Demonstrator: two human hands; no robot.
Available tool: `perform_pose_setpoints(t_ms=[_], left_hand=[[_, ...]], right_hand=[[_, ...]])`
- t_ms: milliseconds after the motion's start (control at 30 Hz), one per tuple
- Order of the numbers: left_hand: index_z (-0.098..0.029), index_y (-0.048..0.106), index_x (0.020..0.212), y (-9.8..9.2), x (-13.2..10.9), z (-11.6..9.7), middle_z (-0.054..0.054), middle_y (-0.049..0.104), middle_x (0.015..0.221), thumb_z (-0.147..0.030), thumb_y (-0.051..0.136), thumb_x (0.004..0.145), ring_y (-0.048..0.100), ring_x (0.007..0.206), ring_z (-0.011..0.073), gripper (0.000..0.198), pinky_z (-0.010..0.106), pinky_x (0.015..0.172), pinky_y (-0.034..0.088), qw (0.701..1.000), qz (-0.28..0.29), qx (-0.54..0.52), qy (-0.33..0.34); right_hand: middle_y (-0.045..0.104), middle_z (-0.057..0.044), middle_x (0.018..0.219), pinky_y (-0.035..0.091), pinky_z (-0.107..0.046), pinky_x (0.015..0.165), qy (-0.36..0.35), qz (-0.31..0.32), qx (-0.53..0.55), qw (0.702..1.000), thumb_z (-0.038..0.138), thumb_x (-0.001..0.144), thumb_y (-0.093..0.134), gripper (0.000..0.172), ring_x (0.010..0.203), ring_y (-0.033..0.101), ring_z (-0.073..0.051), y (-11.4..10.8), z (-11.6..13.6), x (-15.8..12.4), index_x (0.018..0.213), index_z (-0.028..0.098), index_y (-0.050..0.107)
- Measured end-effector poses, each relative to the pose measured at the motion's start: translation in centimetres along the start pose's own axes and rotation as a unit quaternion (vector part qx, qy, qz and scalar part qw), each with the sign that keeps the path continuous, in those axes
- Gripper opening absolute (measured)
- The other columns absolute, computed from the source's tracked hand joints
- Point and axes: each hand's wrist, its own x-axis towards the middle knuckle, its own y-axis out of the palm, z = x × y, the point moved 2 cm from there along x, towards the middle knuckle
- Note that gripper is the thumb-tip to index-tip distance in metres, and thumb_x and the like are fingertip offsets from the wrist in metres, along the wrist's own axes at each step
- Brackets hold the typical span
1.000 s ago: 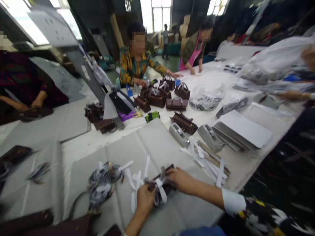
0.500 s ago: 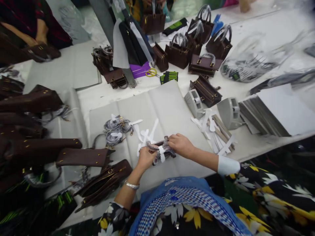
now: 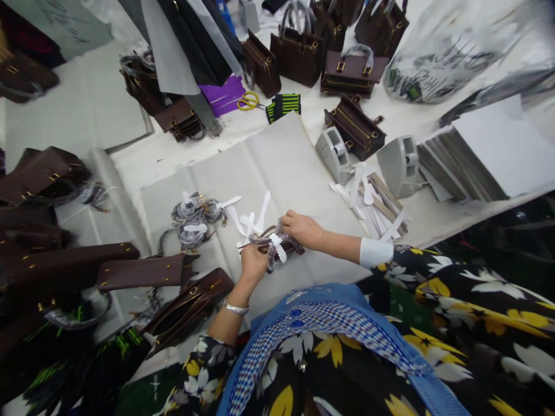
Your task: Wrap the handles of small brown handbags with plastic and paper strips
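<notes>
Over the pale-grey flat sheet (image 3: 299, 147), the left hand (image 3: 254, 263) and right hand (image 3: 302, 230), both nearly closed, pinch opposite ends of a dark-brown, film-wrapped strap bundle (image 3: 272, 260), apparently arranging it, which next calls for steady support

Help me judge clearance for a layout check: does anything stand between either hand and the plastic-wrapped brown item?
Nothing visible does. The left hand and right hand are both at the plastic-wrapped brown item, on opposite sides. A white strip crosses it between the hands, blocking neither; some finger contact is hidden.
</notes>
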Motion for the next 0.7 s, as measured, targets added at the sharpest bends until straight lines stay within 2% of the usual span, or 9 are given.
perform_pose_setpoints(t_ms=[100,267,433,567,633,700], left_hand=[[-0.012,0.074,0.076,-0.1,-0.6,0.0,0.007,0.076,0.070,-0.029,0.072,0.067,0.071,0.067,0.0213,0.019,0.024,0.057,0.053,0.998,-0.054,0.010,-0.038],[-0.014,0.075,0.084,-0.5,-1.4,0.4,0.006,0.077,0.077,-0.029,0.072,0.067,0.073,0.071,0.0210,0.023,0.026,0.065,0.056,0.992,-0.119,-0.007,-0.048],[-0.013,0.073,0.084,-0.4,-1.5,1.0,0.007,0.077,0.077,-0.026,0.072,0.067,0.073,0.071,0.0205,0.022,0.026,0.064,0.057,0.986,-0.140,-0.068,-0.054],[-0.012,0.074,0.084,-0.7,-1.5,0.5,0.007,0.077,0.079,-0.022,0.072,0.066,0.072,0.074,0.0199,0.021,0.027,0.070,0.058,0.991,-0.116,-0.067,-0.024],[-0.014,0.074,0.087,-1.1,-1.5,-0.1,0.005,0.077,0.081,-0.020,0.070,0.069,0.072,0.073,0.0187,0.019,0.026,0.069,0.057,0.998,-0.062,-0.030,0.010],[-0.017,0.075,0.091,-1.5,-1.5,-0.7,0.004,0.078,0.085,-0.020,0.067,0.073,0.071,0.073,0.0174,0.020,0.026,0.069,0.057,0.997,0.025,0.021,0.064]], right_hand=[[0.059,-0.008,0.095,0.042,-0.028,0.068,0.004,0.013,-0.002,1.000,0.026,0.094,0.050,0.020,0.094,0.046,-0.021,0.2,-0.1,-0.1,0.093,0.016,0.068],[0.060,-0.010,0.097,0.040,-0.027,0.064,0.034,0.016,0.002,0.999,0.025,0.093,0.051,0.020,0.096,0.046,-0.022,0.1,0.4,0.0,0.094,0.015,0.068],[0.061,-0.010,0.097,0.038,-0.027,0.061,0.050,0.011,0.003,0.999,0.022,0.093,0.050,0.020,0.094,0.047,-0.022,-0.2,0.9,0.4,0.092,0.015,0.068],[0.063,-0.011,0.096,0.039,-0.028,0.062,0.048,0.017,0.004,0.999,0.020,0.092,0.049,0.021,0.095,0.048,-0.023,-0.2,1.9,-0.7,0.090,0.014,0.068],[0.064,-0.011,0.093,0.039,-0.028,0.061,0.069,0.019,0.008,0.997,0.018,0.091,0.050,0.019,0.092,0.049,-0.023,-0.2,2.8,-2.0,0.089,0.014,0.068],[0.065,-0.011,0.091,0.040,-0.029,0.062,0.099,0.021,0.010,0.995,0.019,0.090,0.052,0.018,0.089,0.051,-0.022,-0.4,3.7,-3.7,0.088,0.014,0.068]])
